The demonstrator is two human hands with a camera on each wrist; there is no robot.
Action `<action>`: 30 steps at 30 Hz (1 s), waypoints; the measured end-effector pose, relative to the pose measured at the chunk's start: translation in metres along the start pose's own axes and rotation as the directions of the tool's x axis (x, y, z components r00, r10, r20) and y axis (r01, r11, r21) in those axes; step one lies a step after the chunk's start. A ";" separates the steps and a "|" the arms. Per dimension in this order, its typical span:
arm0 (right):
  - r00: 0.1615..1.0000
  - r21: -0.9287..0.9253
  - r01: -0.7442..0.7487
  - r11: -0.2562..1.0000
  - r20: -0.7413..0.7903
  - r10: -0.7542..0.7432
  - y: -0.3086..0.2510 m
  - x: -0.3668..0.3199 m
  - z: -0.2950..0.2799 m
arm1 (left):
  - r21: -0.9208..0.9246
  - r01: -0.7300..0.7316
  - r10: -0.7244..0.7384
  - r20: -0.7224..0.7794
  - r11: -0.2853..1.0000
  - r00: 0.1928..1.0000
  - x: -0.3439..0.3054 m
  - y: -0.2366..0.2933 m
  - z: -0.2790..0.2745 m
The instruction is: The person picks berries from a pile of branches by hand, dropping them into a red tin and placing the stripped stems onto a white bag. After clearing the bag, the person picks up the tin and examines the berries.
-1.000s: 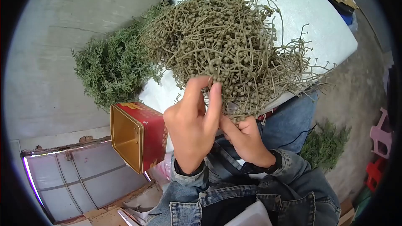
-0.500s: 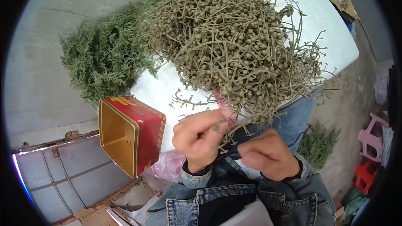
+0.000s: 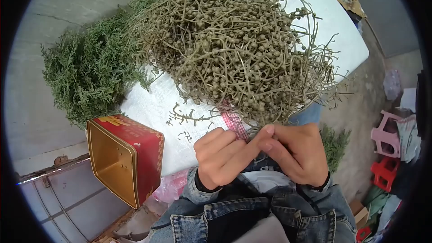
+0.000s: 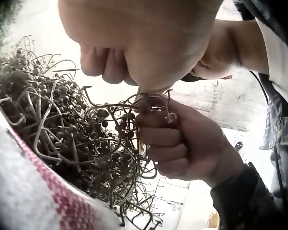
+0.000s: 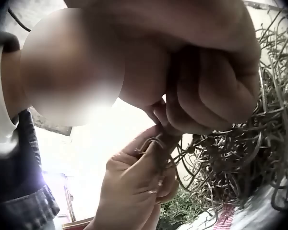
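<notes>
A large heap of brownish-green twiggy stems with small round berries (image 3: 252,54) lies before me in the head view. At its front edge my left hand (image 3: 227,155) and right hand (image 3: 299,153) meet at the fingertips. In the left wrist view the right hand (image 4: 182,139) curls its fingers round thin stems (image 4: 110,105), gripping them between thumb and forefinger. The right wrist view has the left hand (image 5: 139,182) pinching a looped stem end beside the right fingers. My fingers partly hide the held stems.
A red tin (image 3: 148,148) with a golden inside lies on its side at left, a few berries in it. Stem bits (image 3: 186,117) are scattered on the white woven sack (image 3: 173,141). Green sprigs (image 3: 90,72) lie at left. A pink stool (image 3: 386,135) stands at right.
My left hand drew back from the heap to its front edge, a small berry at its fingertips half a second ago. The hands were apart then; now their fingertips meet at the stems.
</notes>
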State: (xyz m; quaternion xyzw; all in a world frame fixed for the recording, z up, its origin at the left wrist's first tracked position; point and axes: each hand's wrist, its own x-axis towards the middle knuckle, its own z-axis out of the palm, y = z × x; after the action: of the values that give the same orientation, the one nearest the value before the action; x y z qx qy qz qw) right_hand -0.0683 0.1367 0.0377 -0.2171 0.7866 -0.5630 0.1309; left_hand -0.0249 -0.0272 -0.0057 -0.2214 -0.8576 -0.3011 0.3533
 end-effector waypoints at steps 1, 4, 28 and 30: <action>0.999 -0.033 0.024 0.999 -0.044 -0.025 0.002 -0.002 0.003 | 0.001 0.040 -0.040 -0.011 0.999 0.999 0.003 0.002 0.002; 0.997 -0.068 0.045 0.997 -0.061 -0.049 0.003 -0.004 0.003 | -0.036 0.112 -0.112 0.007 0.993 0.994 0.011 0.003 -0.001; 0.900 -0.045 0.410 0.911 -0.141 -0.412 0.038 -0.023 0.039 | -0.809 0.548 -0.862 0.420 -0.214 0.284 0.027 0.030 0.023; 0.737 0.046 0.672 0.739 -0.133 -0.662 0.044 -0.026 0.049 | -0.835 0.249 -0.823 0.539 -0.491 0.181 0.027 0.024 0.021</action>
State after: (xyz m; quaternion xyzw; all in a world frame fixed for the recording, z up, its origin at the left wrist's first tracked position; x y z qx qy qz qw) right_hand -0.0318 0.1213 -0.0212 -0.4476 0.6359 -0.6186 -0.1125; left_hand -0.0379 0.0084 0.0111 0.2618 -0.2480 -0.9319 0.0379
